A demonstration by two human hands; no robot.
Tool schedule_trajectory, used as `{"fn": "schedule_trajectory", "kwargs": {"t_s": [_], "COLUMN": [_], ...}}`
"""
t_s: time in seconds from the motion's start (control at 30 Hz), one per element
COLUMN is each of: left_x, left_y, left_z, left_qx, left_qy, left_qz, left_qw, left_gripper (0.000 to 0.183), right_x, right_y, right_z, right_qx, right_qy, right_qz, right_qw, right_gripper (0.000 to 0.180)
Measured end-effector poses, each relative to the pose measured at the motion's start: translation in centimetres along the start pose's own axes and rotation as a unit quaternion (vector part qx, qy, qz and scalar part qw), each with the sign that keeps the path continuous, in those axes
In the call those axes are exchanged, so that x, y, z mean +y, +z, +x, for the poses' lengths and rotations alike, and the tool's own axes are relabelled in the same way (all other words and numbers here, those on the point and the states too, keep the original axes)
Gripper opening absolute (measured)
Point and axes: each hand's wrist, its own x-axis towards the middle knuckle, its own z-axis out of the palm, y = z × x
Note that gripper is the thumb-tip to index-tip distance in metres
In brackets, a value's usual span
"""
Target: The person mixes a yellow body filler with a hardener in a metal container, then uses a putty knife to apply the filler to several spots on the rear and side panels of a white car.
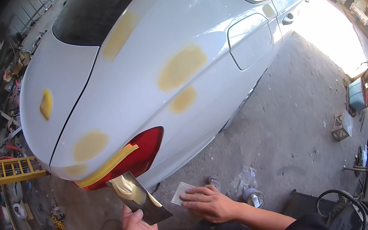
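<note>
My left hand (139, 228) grips a dark mixing board (157, 213) from below. Cream-coloured body filler (126, 189) lies smeared over the board's far end, with a ridge of it along one edge. In my right hand (209, 202) is a flat, translucent spreader (179, 193), apart from the board. Beyond both hands stands a white car (138, 82), its rear corner towards me. Yellow masking tape (108, 168) runs along the upper edge of the red tail light (145, 152). Dull yellow patches, such as one on the rear quarter panel (183, 68), mark the bodywork.
An open can (253, 197) stands on the concrete floor (290, 106) right of my right hand, near a crumpled clear plastic sheet (246, 177). A black machine with a hose (337, 218) is at the right. A yellow ladder (10, 171) lies left of the car. Further right is a concrete block (343, 125).
</note>
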Motion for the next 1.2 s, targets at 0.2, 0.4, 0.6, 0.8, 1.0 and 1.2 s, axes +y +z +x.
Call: {"fn": "schedule_trajectory", "kwargs": {"t_s": [0.2, 0.4, 0.6, 0.8, 1.0, 1.2], "left_x": [3.7, 5.4, 8.7, 12.6, 15.6, 17.4], "left_y": [-0.8, -4.8, -13.6, -26.3, -37.5, -42.4], "left_z": [-2.2, -5.9, -10.8, -16.5, -22.6, -23.0], "left_qx": [-0.013, 0.044, 0.082, 0.074, 0.151, 0.148], "left_qy": [0.030, 0.070, 0.115, 0.124, 0.094, 0.085], "left_qz": [0.052, 0.055, 0.020, 0.027, -0.017, -0.009], "left_qw": [0.998, 0.995, 0.990, 0.989, 0.984, 0.985], "left_gripper": [0.068, 0.072, 0.067, 0.064, 0.065, 0.061], "right_x": [2.2, 1.6, -1.8, -6.7, -12.3, -14.5], "right_y": [2.1, 4.8, 10.0, 20.1, 30.1, 33.1], "right_z": [-4.1, -2.0, 1.0, 3.6, 5.2, 7.2], "right_qx": [-0.095, -0.210, -0.290, -0.335, -0.383, -0.385], "right_qy": [0.136, 0.171, 0.172, 0.205, 0.164, 0.216], "right_qz": [-0.066, -0.142, -0.190, -0.219, -0.194, -0.217], "right_qw": [0.984, 0.952, 0.922, 0.893, 0.888, 0.871], "right_gripper": [0.041, 0.044, 0.045, 0.047, 0.048, 0.048]}}
